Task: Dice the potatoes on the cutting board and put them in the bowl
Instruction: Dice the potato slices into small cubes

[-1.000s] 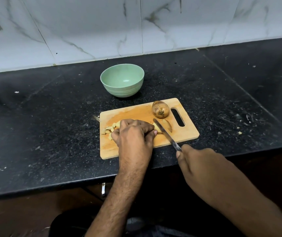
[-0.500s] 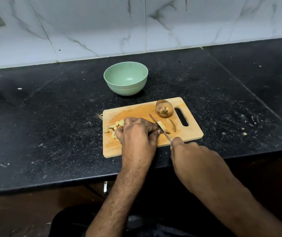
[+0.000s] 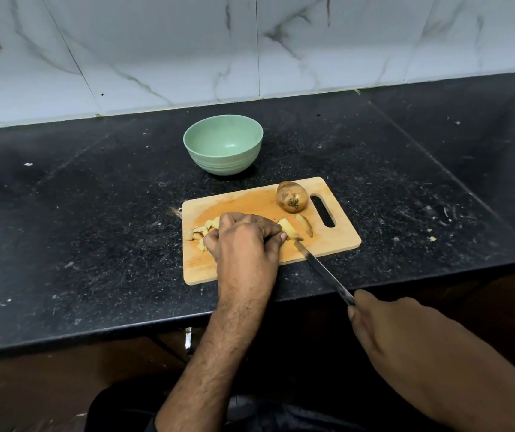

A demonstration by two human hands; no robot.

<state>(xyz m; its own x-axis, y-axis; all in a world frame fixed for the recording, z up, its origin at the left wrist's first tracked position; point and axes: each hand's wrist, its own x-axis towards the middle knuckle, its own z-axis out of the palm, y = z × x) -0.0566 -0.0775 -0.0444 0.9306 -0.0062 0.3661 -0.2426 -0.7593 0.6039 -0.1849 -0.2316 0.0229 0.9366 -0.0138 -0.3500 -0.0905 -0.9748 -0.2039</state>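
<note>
A wooden cutting board (image 3: 250,201) lies on the black counter. On it sit a whole brown potato (image 3: 291,196), two potato wedges (image 3: 296,228) and several small diced pieces (image 3: 201,232) at the left. My left hand (image 3: 245,241) rests on the board with curled fingers, holding a wedge by its left end. My right hand (image 3: 390,325) grips the handle of a knife (image 3: 321,269), whose tip lies on the board just right of my left hand. A pale green bowl (image 3: 223,149) stands behind the board, with nothing visible inside.
The black stone counter (image 3: 94,213) is scratched and dusty, with small crumbs at the right. A white marble-tiled wall (image 3: 250,51) runs along the back. The counter's front edge lies just below the board.
The knife has drawn back toward me and to the right, off the wedges. My left hand stays on the potato pieces. The view has shifted slightly.
</note>
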